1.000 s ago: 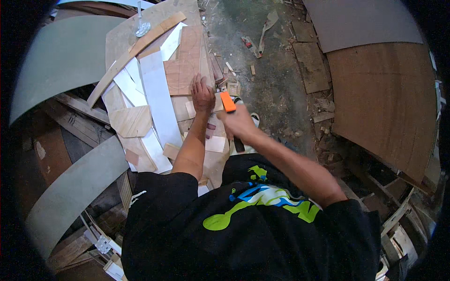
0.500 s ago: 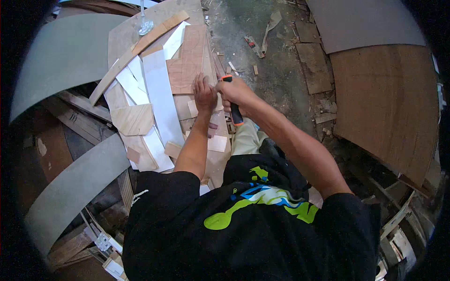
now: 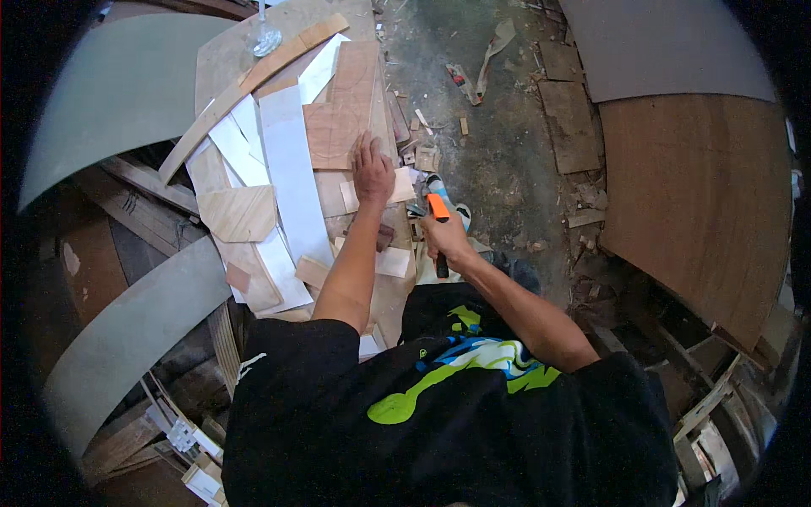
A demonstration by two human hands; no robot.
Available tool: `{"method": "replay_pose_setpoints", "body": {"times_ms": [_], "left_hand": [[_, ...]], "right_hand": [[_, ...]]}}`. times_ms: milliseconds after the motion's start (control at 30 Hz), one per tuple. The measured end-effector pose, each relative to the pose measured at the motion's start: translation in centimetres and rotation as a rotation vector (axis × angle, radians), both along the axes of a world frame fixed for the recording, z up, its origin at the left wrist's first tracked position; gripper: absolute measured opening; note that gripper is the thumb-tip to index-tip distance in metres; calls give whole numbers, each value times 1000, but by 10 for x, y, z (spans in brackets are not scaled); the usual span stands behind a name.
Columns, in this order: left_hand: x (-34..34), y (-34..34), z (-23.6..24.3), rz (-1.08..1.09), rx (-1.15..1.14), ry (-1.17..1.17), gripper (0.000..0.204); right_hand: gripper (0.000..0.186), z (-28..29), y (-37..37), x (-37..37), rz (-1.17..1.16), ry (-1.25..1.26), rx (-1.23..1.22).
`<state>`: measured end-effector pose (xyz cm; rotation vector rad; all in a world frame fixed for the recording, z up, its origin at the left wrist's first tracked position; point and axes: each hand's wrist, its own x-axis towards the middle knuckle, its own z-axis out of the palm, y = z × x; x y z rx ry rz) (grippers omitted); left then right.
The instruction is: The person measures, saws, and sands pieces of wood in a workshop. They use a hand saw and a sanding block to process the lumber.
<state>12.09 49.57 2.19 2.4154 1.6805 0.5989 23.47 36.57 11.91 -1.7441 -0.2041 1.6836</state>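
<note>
- In the head view, near the table's [image 3: 224, 72] right edge, the left hand [image 3: 372, 177] rests, fingers extended, on the brown board [image 3: 338, 131] toward 11 o'clock.
- At 4 o'clock from it, the right hand's [image 3: 449, 238] fingers wrap an orange-and-black tool [image 3: 438, 206]; its working end is unclear.
- The step seems to be bracing the board for tool work; the next move likely calls for firm left pressure.

The wide head view looks steeply down from close above the black shirt [image 3: 507, 448].
</note>
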Motion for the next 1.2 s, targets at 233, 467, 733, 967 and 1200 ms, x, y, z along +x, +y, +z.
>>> {"method": "replay_pose_setpoints", "body": {"times_ms": [233,467,733,967,1200], "left_hand": [[2,2,-2,-24,12,-23,34],[1,3,-3,-25,-11,-27,36],[-1,3,-4,-27,18,-35,36],[1,2,-2,-13,5,-50,35],[-2,3,-6,-11,4,-50,34]], "right_hand": [[18,-10,5,11,74,-201,103],[25,42,22,18,78,-198,209],[26,78,20,9,167,2,226],[32,78,10,3,182,84,287],[36,62,-1,11,285,-541,364]]}}
